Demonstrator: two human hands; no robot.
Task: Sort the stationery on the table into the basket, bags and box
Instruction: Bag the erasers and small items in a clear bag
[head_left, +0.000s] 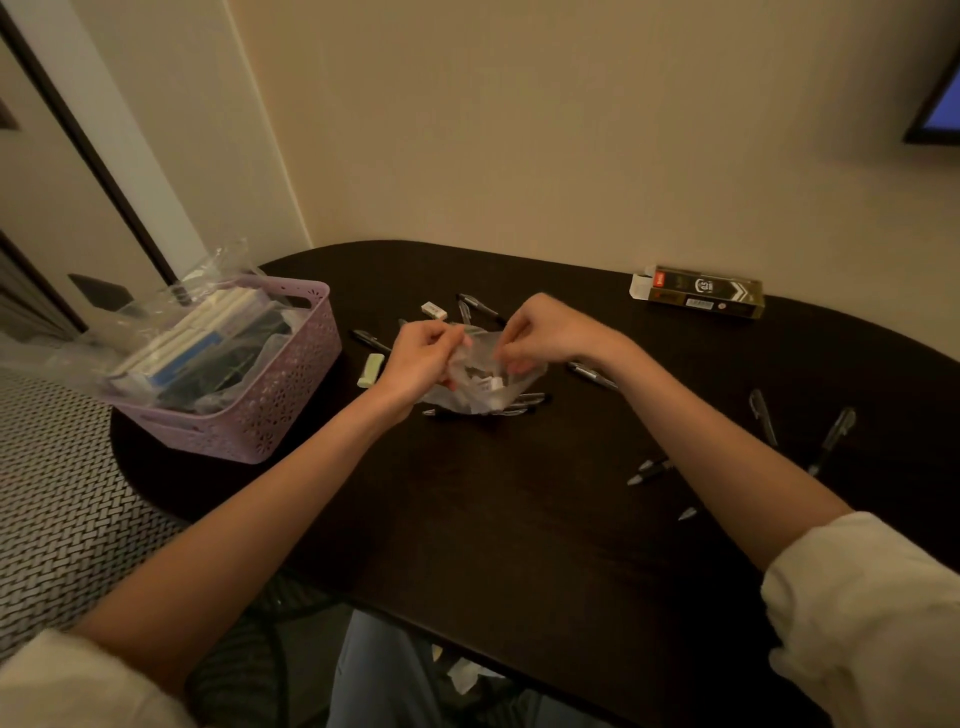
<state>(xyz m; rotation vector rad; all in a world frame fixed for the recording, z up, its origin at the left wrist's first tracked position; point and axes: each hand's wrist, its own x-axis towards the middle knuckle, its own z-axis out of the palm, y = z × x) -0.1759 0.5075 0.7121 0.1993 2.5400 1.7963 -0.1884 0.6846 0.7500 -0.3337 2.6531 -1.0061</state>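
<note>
Both hands hold a small clear plastic bag (483, 382) over the middle of the dark table (519, 519). My left hand (423, 353) pinches its left upper edge and my right hand (545, 330) pinches its right upper edge. Small pale items lie inside the bag. Black pens lie around it: some under the bag (524, 402), one behind it (480, 304), others to the right (763, 415). A white eraser (434, 310) and a pale green eraser (371, 370) lie left of the bag. A dark green pen box (701, 298) with an open white flap lies at the back right.
A lilac perforated basket (270, 400) stands at the table's left edge, filled with notebooks and clear bags. More pens (831, 439) are scattered near my right forearm. A patterned seat (62, 493) lies left of the table, and the wall is close behind it.
</note>
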